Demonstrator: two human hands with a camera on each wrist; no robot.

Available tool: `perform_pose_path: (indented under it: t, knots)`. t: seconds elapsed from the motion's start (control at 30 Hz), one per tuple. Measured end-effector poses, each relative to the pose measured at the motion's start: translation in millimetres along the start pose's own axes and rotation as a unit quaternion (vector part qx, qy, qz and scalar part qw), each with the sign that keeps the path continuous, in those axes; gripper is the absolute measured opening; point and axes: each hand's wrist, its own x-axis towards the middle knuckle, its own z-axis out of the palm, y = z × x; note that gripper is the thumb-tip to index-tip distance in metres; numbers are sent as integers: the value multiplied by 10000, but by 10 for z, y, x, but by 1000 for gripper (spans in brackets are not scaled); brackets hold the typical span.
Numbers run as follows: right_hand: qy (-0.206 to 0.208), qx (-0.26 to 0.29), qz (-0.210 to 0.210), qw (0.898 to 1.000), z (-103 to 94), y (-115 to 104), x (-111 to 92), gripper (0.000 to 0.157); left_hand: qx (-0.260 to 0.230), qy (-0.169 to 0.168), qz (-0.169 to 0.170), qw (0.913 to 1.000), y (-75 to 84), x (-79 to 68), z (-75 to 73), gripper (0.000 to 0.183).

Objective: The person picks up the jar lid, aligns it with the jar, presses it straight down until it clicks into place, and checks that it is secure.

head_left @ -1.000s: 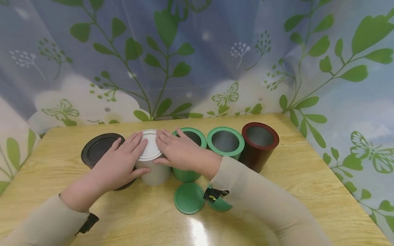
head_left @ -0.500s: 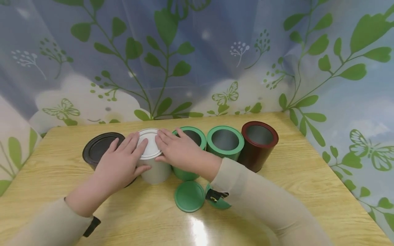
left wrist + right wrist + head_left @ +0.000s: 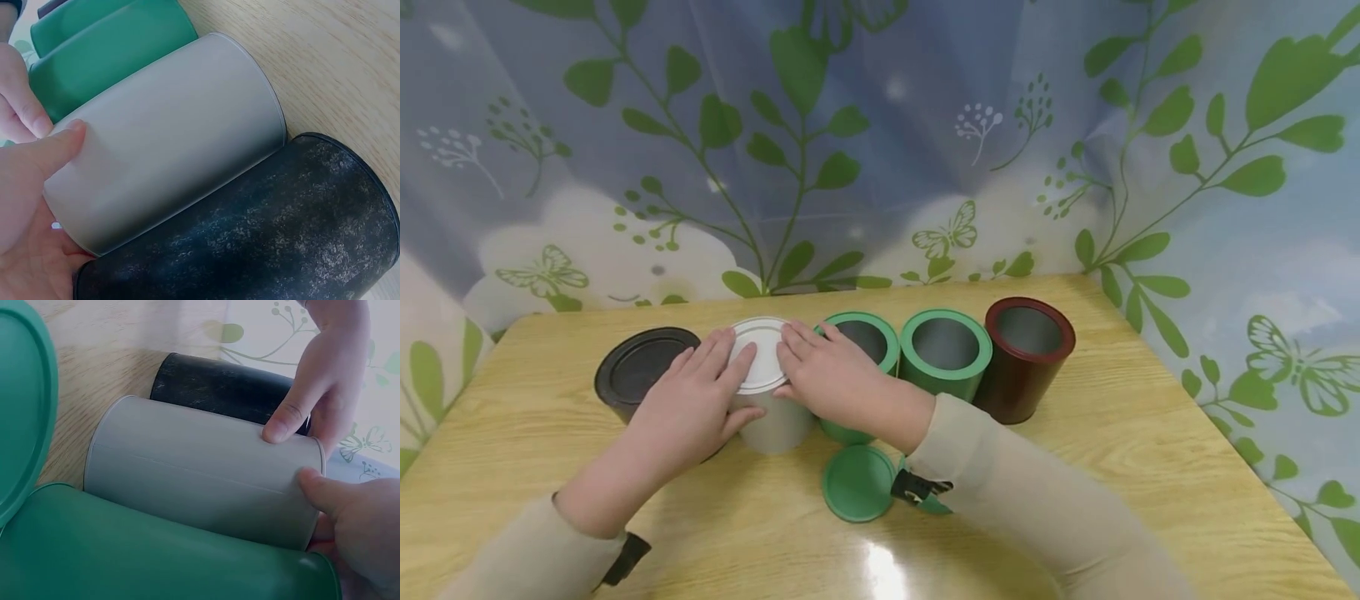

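A white can (image 3: 778,421) with a white lid (image 3: 765,360) stands on the table between both hands. My left hand (image 3: 688,408) lies over the lid's left side, fingers stretched forward and thumb against the can's wall. On the lid's right side rests my right hand (image 3: 842,379), its fingers also extended. In the right wrist view both thumbs touch the upper side of the white can (image 3: 200,469). A lidded black can (image 3: 643,367) stands close on the left, partly behind my left hand. The fingertips under the rim are partly hidden in the wrist views.
Two green cans, one partly under my right hand and one (image 3: 940,387) beside it, stand open to the right, then an open dark red can (image 3: 1018,396). A green lid (image 3: 859,483) lies in front; another (image 3: 936,503) is mostly hidden by my right wrist. A patterned curtain (image 3: 880,167) hangs behind.
Both hands stay on the white lid. The outer fingers of each hand have drawn slightly closer together; the view has shifted a little.
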Motion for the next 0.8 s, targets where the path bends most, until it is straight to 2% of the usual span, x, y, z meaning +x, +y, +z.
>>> perform_pose_path:
  t: [0.33,0.57,0.8]
  knots:
    - [-47,-26,65,10000,-19,-5,26,61,-17,47,-40,10000,-19,8,15,70]
    - [-357,78,107,9993,60,-57,1,63,193,-288,-51,9994,18,-36,83,69]
    - [13,-226,30,9997,43,-54,-44,64,463,-152,43,9988,24,-19,29,71]
